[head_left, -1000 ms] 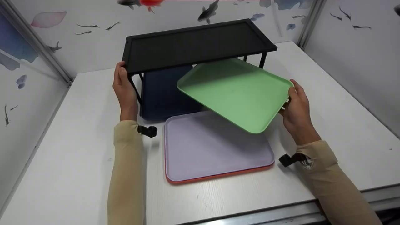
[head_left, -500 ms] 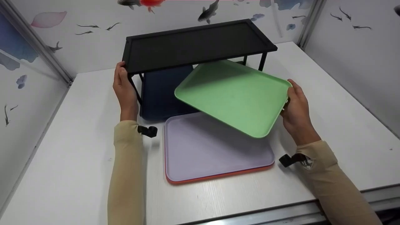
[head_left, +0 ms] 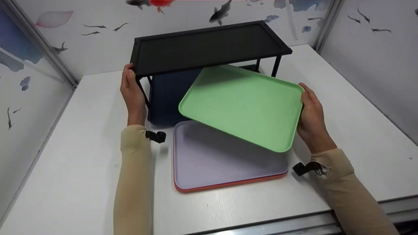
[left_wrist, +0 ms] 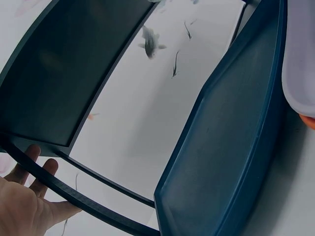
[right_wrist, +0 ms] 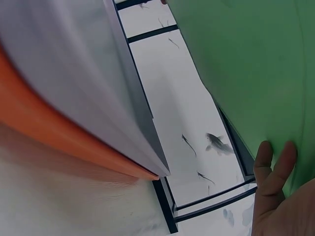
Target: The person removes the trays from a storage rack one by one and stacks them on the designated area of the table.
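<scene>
A black folding-legged stand (head_left: 209, 49) occupies the back of the table. My left hand (head_left: 132, 94) holds its left front corner, with fingers by the leg and underside in the left wrist view. With my right hand (head_left: 312, 114) I grip the right edge of a light green tray (head_left: 245, 104), thumb on the rim and fingers spread beneath. Tilted, that tray hangs above a lilac tray (head_left: 209, 156), its far corner under the stand's front edge. An orange-red tray (head_left: 228, 185) lies directly below the lilac one. A navy tray (head_left: 169, 98) sits beneath the stand, partly covered by the green tray.
White panels (head_left: 98, 49) printed with fish close off the back and both sides. A metal rail (head_left: 277, 225) borders the front of the white table (head_left: 78, 169). Slim stand legs (head_left: 276, 67) rise at the right, near the green tray's far edge.
The green tray has swung and come nearer to me, its near corner lower and its left corner further left. More of the navy tray shows at the back right. My left hand keeps its place.
</scene>
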The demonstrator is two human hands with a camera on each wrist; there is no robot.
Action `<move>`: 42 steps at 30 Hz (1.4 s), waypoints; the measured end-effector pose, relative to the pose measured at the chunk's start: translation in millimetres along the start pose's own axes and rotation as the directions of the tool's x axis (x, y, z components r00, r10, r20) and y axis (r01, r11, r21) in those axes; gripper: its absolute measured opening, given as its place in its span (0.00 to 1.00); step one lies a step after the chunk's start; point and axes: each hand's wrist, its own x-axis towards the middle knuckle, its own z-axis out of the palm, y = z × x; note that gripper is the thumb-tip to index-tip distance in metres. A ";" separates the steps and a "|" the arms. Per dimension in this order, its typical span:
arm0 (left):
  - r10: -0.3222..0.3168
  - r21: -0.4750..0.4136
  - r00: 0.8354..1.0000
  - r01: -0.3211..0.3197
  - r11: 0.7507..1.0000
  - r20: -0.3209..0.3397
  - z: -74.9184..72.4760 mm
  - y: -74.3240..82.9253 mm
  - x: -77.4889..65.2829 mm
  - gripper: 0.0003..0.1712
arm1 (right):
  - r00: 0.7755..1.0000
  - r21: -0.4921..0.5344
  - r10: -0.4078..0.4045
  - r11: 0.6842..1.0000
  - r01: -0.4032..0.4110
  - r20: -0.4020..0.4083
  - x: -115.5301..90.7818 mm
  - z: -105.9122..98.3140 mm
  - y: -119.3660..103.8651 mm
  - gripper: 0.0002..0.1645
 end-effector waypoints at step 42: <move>-0.010 -0.027 1.000 0.010 1.000 -0.001 -1.3 -3.5 4.2 0.26 | 0.998 -0.244 0.047 0.968 -0.056 -0.040 0.1 -1.3 1.7 0.30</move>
